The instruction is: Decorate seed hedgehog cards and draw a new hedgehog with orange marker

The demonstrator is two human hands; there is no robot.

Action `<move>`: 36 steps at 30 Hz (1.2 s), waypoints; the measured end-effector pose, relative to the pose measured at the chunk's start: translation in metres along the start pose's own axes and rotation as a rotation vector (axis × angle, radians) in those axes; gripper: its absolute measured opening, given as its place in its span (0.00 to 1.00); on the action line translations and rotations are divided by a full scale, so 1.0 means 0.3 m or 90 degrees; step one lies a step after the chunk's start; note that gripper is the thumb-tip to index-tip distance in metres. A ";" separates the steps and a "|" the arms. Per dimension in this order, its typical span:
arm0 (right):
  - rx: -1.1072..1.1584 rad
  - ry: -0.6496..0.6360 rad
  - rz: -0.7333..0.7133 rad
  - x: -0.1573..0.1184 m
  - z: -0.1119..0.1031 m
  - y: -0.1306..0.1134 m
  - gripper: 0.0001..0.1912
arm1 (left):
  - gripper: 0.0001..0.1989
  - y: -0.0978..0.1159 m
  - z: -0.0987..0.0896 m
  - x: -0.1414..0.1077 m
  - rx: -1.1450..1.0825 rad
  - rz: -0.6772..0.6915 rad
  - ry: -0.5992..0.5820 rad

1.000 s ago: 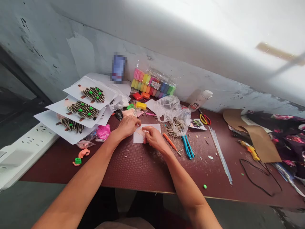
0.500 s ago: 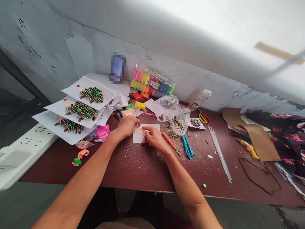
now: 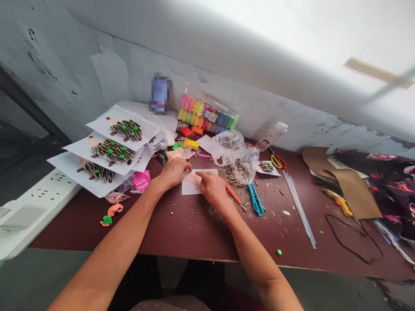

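A small white paper card lies on the dark red table, just in front of me. My right hand is pinching a small piece of pink clay on the card, and its fingers hide part of the piece. My left hand sits at the card's left edge with its fingers curled. I cannot tell whether it holds the clay. A lump of pink clay lies just beyond my left hand.
Paper cards with seed-and-clay hedgehogs lie at the left. Beyond my hands are a clay pack, a plastic bag of sunflower seeds, a blue utility knife and scissors. A power strip runs along the left.
My right hand has shifted slightly right and toward me, and now covers more of the orange tool's far end. The view has tilted slightly.
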State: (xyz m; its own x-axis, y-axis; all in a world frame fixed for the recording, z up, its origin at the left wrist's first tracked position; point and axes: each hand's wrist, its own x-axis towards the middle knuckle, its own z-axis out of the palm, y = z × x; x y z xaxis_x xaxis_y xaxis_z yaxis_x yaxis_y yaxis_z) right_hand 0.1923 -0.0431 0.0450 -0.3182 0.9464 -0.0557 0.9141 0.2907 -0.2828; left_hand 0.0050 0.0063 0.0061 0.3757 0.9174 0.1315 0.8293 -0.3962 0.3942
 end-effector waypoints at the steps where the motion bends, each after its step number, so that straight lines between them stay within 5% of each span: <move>1: -0.049 -0.009 -0.031 -0.006 0.004 0.001 0.22 | 0.13 0.000 0.000 0.000 0.001 0.001 0.000; 9: -0.183 -0.003 -0.136 -0.035 0.048 0.036 0.23 | 0.13 -0.002 0.010 0.002 0.016 0.003 0.001; 36: -0.129 0.018 -0.075 -0.027 0.059 0.021 0.21 | 0.12 -0.008 0.018 -0.002 -0.013 -0.001 0.012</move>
State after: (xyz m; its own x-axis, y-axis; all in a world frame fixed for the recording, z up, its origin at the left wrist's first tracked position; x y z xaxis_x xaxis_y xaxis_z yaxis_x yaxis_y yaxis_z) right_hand 0.1961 -0.0514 0.0268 -0.4203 0.9073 -0.0057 0.9040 0.4183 -0.0880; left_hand 0.0050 0.0066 0.0001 0.3658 0.9188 0.1482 0.8213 -0.3936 0.4130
